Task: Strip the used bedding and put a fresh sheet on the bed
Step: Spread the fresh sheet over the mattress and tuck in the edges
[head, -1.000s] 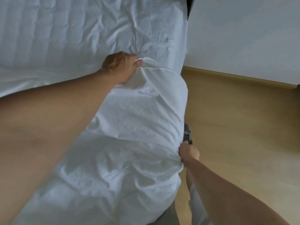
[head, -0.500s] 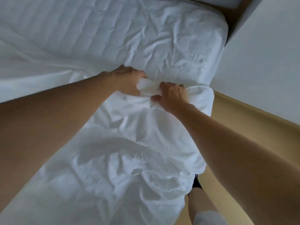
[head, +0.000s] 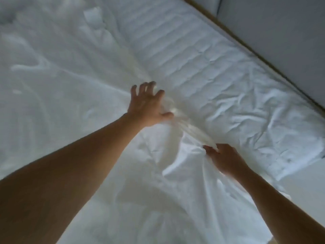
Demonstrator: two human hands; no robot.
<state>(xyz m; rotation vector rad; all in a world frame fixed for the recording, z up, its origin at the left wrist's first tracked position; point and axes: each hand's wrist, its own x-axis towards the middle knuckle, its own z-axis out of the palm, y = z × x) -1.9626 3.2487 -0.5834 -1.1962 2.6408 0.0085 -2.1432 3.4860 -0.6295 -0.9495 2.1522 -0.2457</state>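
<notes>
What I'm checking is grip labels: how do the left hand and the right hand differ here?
The left hand has its fingers spread and grips nothing; the right hand has its fingers curled, pinching a fold of the white sheet. The left hand reaches farther across the bed; the right hand is nearer the person. Both are bare and over the same sheet.

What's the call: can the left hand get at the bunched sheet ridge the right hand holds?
Probably yes. The left hand is open with fingers spread, right beside the sheet's bunched ridge, nothing between them. The right hand pinches only its near end.
</notes>
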